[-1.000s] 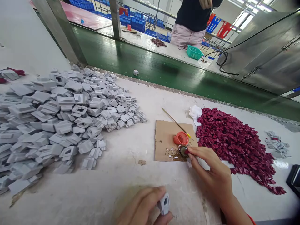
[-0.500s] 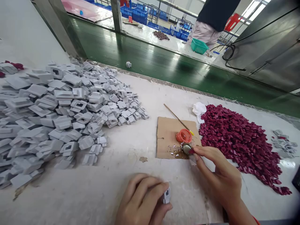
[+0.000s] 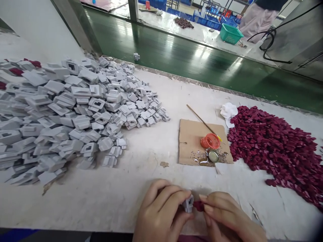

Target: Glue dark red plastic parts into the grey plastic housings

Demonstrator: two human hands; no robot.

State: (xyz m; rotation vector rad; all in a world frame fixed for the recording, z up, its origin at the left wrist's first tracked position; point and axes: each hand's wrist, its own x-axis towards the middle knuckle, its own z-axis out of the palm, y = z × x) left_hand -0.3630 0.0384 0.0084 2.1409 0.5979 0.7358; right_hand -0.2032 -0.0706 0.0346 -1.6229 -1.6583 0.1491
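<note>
Near the table's front edge, my left hand (image 3: 164, 210) is closed around a small grey plastic part (image 3: 188, 203) with a square opening facing right. My right hand (image 3: 227, 215) pinches a small dark red piece (image 3: 199, 205) between thumb and fingers. The red piece's tip meets, or nearly meets, the grey part's opening; exact contact is hard to tell. Beyond the hands lies a cardboard sheet (image 3: 185, 153) bearing an orange-red cup (image 3: 210, 141), a metal bottle cap (image 3: 213, 156) and wet, shiny spots. A thin brush (image 3: 202, 119) rests across its far edge.
A large heap of grey parts (image 3: 83, 111) covers the left side. Dark red pieces (image 3: 272, 148) are piled at right, beside a crumpled white cloth (image 3: 228, 111). Behind runs a green conveyor belt (image 3: 176, 57) carrying one grey part (image 3: 136, 56). Across it are a green basket (image 3: 230, 33) and a person (image 3: 259, 20).
My right hand has come from the bottle cap toward me and to the left hand, bringing the red piece up to the grey part. The camera view has shifted.
</note>
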